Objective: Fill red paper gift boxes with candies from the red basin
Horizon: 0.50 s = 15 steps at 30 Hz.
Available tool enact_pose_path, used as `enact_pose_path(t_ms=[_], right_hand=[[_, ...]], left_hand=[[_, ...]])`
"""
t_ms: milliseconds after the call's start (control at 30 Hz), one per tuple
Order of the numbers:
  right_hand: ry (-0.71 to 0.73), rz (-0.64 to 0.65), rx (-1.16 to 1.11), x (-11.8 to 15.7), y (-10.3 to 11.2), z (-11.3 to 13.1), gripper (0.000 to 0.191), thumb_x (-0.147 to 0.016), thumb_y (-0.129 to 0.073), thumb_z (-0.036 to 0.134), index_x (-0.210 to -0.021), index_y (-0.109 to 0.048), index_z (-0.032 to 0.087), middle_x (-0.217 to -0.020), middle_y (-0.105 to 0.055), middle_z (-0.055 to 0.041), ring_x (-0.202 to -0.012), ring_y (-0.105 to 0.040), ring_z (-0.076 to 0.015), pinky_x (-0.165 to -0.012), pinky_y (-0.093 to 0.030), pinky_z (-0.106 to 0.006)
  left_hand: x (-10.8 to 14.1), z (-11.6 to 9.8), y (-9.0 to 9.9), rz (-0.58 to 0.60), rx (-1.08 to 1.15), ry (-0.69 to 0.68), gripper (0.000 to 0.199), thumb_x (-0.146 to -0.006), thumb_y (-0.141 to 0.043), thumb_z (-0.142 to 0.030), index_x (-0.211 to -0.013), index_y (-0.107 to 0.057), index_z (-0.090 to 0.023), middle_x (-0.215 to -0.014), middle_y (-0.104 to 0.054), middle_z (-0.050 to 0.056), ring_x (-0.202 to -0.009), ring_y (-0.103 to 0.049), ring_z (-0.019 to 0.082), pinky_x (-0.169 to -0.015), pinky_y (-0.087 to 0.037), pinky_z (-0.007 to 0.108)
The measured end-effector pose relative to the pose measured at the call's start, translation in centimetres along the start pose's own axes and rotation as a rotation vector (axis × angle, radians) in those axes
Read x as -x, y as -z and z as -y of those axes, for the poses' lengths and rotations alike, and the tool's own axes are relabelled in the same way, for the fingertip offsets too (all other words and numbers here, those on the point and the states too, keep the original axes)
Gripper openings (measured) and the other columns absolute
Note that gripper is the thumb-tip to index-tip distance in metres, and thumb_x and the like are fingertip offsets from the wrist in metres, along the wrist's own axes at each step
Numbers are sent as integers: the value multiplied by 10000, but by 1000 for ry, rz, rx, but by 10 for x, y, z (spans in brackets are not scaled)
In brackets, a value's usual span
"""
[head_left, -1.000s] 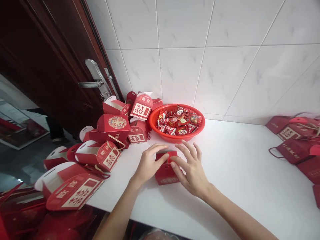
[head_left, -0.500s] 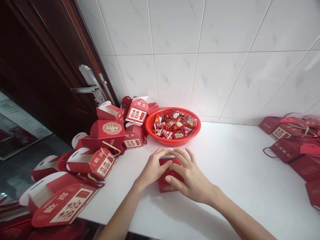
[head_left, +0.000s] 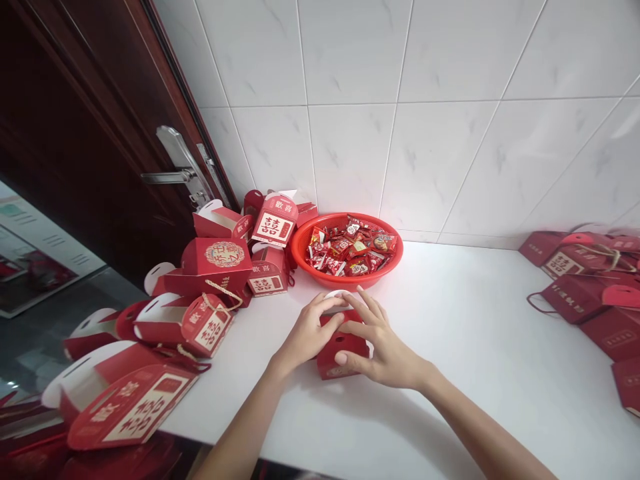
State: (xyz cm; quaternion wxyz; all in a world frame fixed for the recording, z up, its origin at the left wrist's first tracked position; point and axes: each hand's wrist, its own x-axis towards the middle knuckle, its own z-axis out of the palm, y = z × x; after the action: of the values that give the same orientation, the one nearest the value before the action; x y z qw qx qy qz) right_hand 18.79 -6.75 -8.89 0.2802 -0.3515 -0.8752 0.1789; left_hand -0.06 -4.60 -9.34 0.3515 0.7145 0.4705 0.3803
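Observation:
A small red gift box [head_left: 344, 367] stands on the white table right in front of me, between my two hands. My left hand [head_left: 311, 333] grips its left side, with the thumb over the top and the fingers curved round the far side. My right hand [head_left: 387, 347] reaches over its right side, thumb and forefinger on the red card, the other fingers spread toward the back. A pale flap stands up behind the box top, between my fingertips. Just beyond is a red plastic basket [head_left: 345, 280] filled with wrapped candies [head_left: 357, 250].
On the left, several open red boxes [head_left: 140, 407] crowd the white table [head_left: 480, 373] toward a dark door [head_left: 100, 100]. More dark red boxes [head_left: 570, 297], some with cord handles, sit at the right edge. A tiled wall [head_left: 350, 153] runs behind.
My right hand has lifted slightly and its fingers have spread, uncovering more of the box top. A pale flap now shows upright at the back. My left hand stays almost in place.

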Motion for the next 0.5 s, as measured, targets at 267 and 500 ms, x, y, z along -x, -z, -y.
enact_pose_path(t_ms=[267, 500], right_hand=[[-34, -121, -73, 6, 7, -8, 369, -957, -572, 510, -1152, -659, 209, -1542, -450, -148, -1504, -277, -331, -1170, -327, -573], [-62, -96, -152, 14, 6, -12, 367, -944, -588, 523, -1132, -706, 231, -1566, -421, -127, -1512, -252, -344, -1173, -325, -588]], left_hand=[[0, 1, 0, -32, -48, 27, 271, -880, -662, -399, -1095, -729, -247, -1271, -675, 81, -1233, -602, 279, -1091, -455, 432], [-3, -2, -7, -18, -33, 25, 326, -930, -581, -466, -1090, -734, -227, -1288, -661, 88, -1225, -597, 267, -1070, -450, 407]])
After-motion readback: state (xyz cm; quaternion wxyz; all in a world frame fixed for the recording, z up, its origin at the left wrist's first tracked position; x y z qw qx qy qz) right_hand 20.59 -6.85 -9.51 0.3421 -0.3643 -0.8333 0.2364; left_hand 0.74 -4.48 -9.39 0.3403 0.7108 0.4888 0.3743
